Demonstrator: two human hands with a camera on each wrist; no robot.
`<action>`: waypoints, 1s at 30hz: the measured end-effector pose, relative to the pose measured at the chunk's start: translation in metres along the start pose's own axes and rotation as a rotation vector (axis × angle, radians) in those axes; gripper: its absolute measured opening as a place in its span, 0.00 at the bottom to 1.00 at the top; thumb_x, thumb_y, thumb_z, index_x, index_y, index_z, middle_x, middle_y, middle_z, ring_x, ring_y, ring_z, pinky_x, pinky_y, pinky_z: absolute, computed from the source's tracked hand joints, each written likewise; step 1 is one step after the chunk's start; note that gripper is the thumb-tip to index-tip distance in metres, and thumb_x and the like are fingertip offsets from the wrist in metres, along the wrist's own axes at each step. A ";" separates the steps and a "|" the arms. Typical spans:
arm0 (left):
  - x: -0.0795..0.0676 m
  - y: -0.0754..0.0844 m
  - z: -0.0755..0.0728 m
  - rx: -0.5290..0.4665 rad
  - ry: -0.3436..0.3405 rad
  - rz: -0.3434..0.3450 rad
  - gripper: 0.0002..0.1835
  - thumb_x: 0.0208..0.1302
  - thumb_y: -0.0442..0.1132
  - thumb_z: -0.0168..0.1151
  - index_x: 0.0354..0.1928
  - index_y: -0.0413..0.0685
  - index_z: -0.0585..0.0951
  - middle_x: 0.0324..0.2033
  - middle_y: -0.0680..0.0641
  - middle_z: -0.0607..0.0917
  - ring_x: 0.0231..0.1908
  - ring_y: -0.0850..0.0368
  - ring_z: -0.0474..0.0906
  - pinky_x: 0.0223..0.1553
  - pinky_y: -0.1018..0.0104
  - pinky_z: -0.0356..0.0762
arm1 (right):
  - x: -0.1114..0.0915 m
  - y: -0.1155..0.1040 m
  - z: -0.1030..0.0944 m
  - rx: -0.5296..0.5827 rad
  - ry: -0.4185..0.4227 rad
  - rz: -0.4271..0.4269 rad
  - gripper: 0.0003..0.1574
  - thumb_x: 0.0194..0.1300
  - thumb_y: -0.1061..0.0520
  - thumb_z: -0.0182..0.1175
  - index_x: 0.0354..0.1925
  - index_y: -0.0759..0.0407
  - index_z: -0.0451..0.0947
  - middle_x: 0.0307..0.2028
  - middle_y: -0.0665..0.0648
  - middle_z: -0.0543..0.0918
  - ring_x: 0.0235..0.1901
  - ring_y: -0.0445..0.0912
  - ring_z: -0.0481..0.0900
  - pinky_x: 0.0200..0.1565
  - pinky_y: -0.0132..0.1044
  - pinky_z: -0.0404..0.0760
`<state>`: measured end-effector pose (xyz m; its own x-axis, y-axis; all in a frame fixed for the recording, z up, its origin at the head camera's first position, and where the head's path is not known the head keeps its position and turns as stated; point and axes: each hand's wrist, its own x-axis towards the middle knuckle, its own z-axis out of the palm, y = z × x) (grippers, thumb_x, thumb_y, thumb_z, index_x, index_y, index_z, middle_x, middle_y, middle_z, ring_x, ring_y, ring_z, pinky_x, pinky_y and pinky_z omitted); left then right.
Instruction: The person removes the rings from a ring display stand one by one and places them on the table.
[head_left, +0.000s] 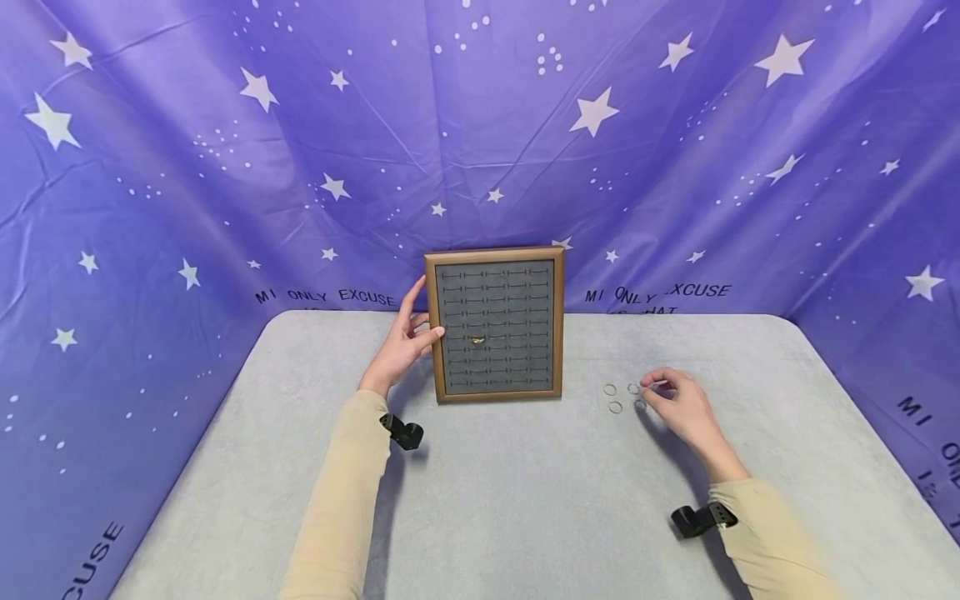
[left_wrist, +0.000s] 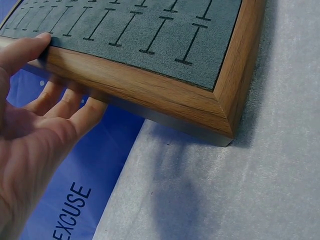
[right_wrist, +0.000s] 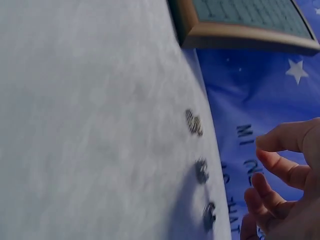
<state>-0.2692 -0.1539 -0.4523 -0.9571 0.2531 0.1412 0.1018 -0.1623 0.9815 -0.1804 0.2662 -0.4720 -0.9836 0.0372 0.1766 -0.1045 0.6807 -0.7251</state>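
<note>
A wood-framed ring display board [head_left: 498, 300] with a grey slotted pad stands upright on the table. My left hand [head_left: 401, 350] grips its left side, thumb [left_wrist: 37, 46] on the front edge and the other fingers behind the frame. One gold ring [head_left: 477, 340] sits in a slot left of the pad's middle. On the table to the right lie two gold-toned rings [head_left: 616, 407] and two silvery rings [head_left: 640, 405]. My right hand [head_left: 682, 408] is close over the silvery pair, its thumb and index fingertips near each other; no ring shows between them in the right wrist view.
The pale grey table [head_left: 525, 500] reaches back to a purple star-printed cloth [head_left: 495, 125] that hangs behind and at both sides. A black wrist camera [head_left: 405, 433] is on the left sleeve, another camera [head_left: 697, 521] on the right.
</note>
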 end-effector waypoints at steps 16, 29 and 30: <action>0.000 0.001 -0.001 -0.006 -0.004 -0.001 0.48 0.65 0.21 0.54 0.74 0.79 0.52 0.53 0.33 0.75 0.44 0.50 0.81 0.45 0.53 0.81 | 0.023 -0.050 0.017 0.130 -0.105 -0.144 0.19 0.62 0.68 0.60 0.53 0.71 0.76 0.50 0.69 0.79 0.44 0.59 0.80 0.47 0.47 0.80; 0.001 0.000 0.000 0.006 0.006 -0.017 0.48 0.65 0.22 0.54 0.73 0.80 0.51 0.55 0.32 0.73 0.44 0.49 0.81 0.46 0.53 0.81 | 0.038 -0.079 0.035 0.172 -0.123 -0.240 0.19 0.61 0.69 0.60 0.53 0.70 0.77 0.50 0.67 0.80 0.44 0.57 0.81 0.46 0.49 0.81; 0.001 0.000 0.000 0.005 0.006 -0.017 0.48 0.65 0.22 0.54 0.74 0.80 0.51 0.55 0.32 0.73 0.44 0.50 0.81 0.46 0.54 0.81 | 0.039 -0.082 0.036 0.180 -0.127 -0.248 0.20 0.61 0.70 0.60 0.53 0.70 0.76 0.50 0.67 0.80 0.44 0.57 0.81 0.46 0.48 0.81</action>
<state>-0.2699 -0.1540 -0.4523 -0.9602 0.2503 0.1241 0.0874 -0.1529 0.9844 -0.2157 0.1857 -0.4300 -0.9341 -0.2127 0.2868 -0.3566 0.5167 -0.7784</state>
